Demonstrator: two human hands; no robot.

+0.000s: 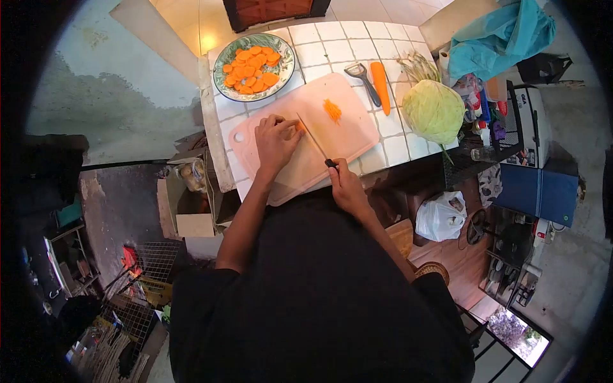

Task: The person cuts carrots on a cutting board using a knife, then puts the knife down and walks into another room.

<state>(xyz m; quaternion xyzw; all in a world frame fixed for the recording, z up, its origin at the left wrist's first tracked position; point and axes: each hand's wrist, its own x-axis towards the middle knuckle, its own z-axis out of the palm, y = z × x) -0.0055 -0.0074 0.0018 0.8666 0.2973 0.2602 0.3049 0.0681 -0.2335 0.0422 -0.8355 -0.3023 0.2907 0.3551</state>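
fingers (290,122) of the left hand (274,139) are bent and bunched close together — almost no gap between them — and they have hold of a carrot piece (299,126), pressing it down on the pink cutting board (354,131); only a bit of orange shows at their tips, so how big it is cannot be told. the right hand (348,184), by the near edge of the board, has its fingers wrapped around the black handle of a knife (314,138). the blade slants away from that hand across the board, its tip just beside the left fingertips.

on the other side of the blade, toward the board's far right corner, lies a small heap of thin carrot strips (332,111). the board sits askew on the white tiled counter (322,52), one corner reaching the counter's near edge, its hole toward the left edge.

at the counter's far left corner stands a patterned plate (292,73) with round carrot slices (254,64) spread in it. past the board's right edge a peeler (363,80) with a dark handle lies next to a whole carrot (380,88) — and nearer the counter's right edge rests a pale green cabbage (434,112), with some thin stalks (418,67) behind it, toward the far edge.
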